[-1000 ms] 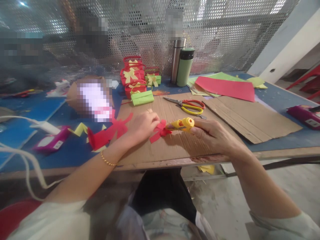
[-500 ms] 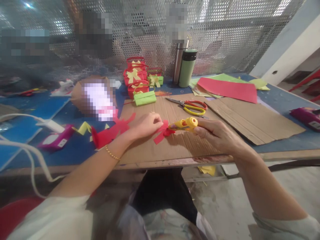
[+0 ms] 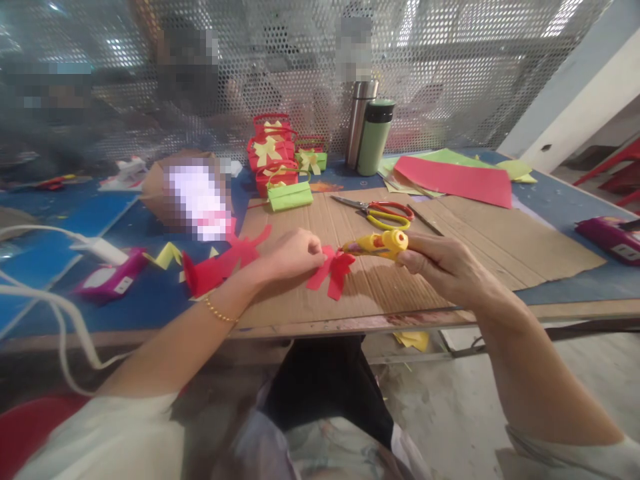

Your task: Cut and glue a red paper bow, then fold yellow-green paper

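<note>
My left hand is closed in a pinch on a red paper bow over the cardboard sheet. Two tails of the bow point toward me. In my right hand is a yellow glue gun, held level with its tip pointing left at the bow's upper edge. Whether the tip touches the paper I cannot tell. Left of my left hand lies more cut red paper. Scissors with red and yellow handles rest on the cardboard beyond the glue gun.
Small red gift boxes and a green one stand at the back. Beside them are a green flask and a steel flask. Red sheet paper lies right; a purple power strip with white cables is left.
My right hand and the glue gun have shifted slightly right and away from the bow's middle. The bow's folds and tails now show more openly, while my left hand stays on it.
</note>
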Demonstrator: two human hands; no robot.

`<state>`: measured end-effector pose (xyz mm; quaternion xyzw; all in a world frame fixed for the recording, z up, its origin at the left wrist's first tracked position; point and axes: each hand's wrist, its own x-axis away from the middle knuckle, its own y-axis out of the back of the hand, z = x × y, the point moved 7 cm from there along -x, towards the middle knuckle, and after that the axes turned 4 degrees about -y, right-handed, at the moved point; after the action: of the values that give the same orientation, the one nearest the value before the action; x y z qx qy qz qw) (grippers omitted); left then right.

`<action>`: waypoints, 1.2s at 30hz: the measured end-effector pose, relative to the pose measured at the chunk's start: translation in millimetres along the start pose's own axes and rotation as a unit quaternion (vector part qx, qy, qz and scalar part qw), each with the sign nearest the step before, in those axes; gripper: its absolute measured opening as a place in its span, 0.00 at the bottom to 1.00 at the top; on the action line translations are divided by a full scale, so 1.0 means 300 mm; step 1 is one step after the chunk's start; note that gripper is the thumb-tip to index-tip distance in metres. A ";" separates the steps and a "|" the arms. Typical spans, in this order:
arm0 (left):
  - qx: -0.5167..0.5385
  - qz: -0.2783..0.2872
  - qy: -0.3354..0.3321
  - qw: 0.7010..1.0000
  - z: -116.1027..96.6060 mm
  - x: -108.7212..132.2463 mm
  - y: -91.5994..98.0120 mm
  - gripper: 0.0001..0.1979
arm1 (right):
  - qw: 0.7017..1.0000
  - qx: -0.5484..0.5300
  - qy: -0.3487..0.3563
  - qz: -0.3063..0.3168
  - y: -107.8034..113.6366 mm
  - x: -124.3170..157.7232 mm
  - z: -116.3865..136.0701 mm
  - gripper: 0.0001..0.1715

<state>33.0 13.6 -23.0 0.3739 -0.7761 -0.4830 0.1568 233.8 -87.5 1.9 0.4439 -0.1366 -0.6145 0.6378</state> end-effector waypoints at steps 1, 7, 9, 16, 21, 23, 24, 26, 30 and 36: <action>0.001 0.007 0.014 1.000 0.004 0.004 -0.001 0.12 | 1.000 0.000 0.003 0.000 -0.001 0.001 0.006 0.31; -0.002 0.017 0.065 0.998 0.023 0.011 -0.001 0.12 | 0.999 0.000 0.032 0.020 -0.033 -0.001 0.040 0.30; -0.002 0.011 0.066 0.998 0.024 0.012 -0.001 0.12 | 0.999 0.002 0.034 0.024 -0.040 -0.002 0.039 0.31; -0.009 -0.009 0.042 0.999 0.017 0.024 0.002 0.13 | 1.000 0.018 0.020 0.015 -0.015 0.002 0.033 0.30; -0.030 -0.030 0.032 0.999 0.008 0.036 0.009 0.13 | 0.999 0.004 0.034 0.017 -0.024 -0.005 0.070 0.30; -0.027 -0.032 0.037 0.998 0.004 0.041 0.013 0.13 | 0.999 0.002 0.044 0.024 -0.040 -0.012 0.082 0.30; -0.023 -0.031 0.039 0.998 0.001 0.042 0.014 0.14 | 0.999 0.003 0.048 0.027 -0.047 -0.015 0.084 0.30; -0.017 -0.027 0.041 0.999 -0.001 0.043 0.016 0.14 | 0.998 0.007 0.049 0.029 -0.056 -0.018 0.083 0.30; -0.025 -0.020 0.041 0.999 0.005 0.044 0.017 0.14 | 0.999 0.016 0.037 0.020 -0.043 -0.012 0.071 0.29; -0.029 -0.068 -0.040 0.997 -0.043 0.073 0.047 0.07 | 1.000 0.019 -0.004 0.007 -0.001 0.030 0.068 0.30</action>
<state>20.1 -7.0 -7.2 0.4014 -0.7403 -0.5293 0.1037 220.7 -103.5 9.9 0.4525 -0.1546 -0.6090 0.6329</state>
